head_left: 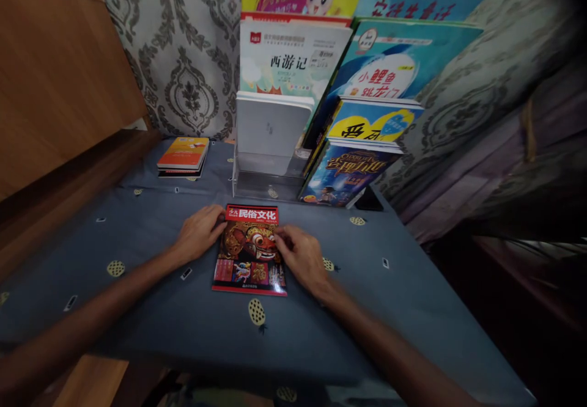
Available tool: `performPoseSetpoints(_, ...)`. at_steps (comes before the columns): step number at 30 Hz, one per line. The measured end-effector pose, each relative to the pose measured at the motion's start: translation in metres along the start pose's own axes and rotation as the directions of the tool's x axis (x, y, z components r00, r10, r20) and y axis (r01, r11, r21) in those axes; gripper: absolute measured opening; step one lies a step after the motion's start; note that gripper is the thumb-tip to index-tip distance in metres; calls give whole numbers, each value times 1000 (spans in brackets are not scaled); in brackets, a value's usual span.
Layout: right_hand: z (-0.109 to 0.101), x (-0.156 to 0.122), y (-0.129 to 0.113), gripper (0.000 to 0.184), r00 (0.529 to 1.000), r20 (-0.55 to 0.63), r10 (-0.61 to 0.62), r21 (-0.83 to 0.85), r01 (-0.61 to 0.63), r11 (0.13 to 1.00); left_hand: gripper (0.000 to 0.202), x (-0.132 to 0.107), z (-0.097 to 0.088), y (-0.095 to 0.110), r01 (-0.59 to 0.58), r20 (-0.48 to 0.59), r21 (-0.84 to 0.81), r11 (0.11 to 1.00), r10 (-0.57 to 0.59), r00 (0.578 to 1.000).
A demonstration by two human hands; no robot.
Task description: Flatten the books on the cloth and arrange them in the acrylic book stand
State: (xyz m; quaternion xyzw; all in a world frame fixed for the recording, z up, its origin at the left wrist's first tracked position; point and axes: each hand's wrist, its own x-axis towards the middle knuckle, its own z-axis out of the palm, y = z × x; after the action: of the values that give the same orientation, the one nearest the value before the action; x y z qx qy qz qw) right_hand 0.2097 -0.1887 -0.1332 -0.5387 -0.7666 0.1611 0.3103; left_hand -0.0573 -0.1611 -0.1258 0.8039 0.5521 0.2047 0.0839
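Observation:
A red-and-black book [250,278] with a mask on its cover lies flat on the blue tablecloth, its title edge away from me. My left hand [200,233] is at the book's upper left edge, fingers curled and thumb against the side. On the opposite side, my right hand [303,255] grips the right edge, with its thumb over the cover beside the mask. The undersides of the fingers on both hands are hidden.
A clear acrylic rack [270,186] at the back holds several books, including a grey one [275,127] and a blue one [348,172]. Further left sits a small stack topped by an orange book [183,152]. A wooden cabinet [59,58] borders the left; patterned curtains [190,77] hang behind.

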Motion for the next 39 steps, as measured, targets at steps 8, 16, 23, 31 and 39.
performPoseSetpoints(8,44,35,-49,28,865,256,-432,-38,456,889,34,9,24,-17,-116,-109,-48,992,111,988)
performPoseSetpoints(16,63,52,-35,37,896,314,-316,-82,357,930,36,10,20,-20,-131,-82,44,990,134,988)
performPoseSetpoints(23,32,49,19,42,963,198,-183,-113,208,972,31,11,16,-13,-110,-46,68,992,113,992)
performPoseSetpoints(31,23,45,38,34,981,114,-158,-57,166,985,26,10,17,-13,-120,-27,61,991,122,992)
performPoseSetpoints(39,12,29,23,34,997,63,-41,40,38,998,25,19,16,-20,-181,-4,88,979,182,983)
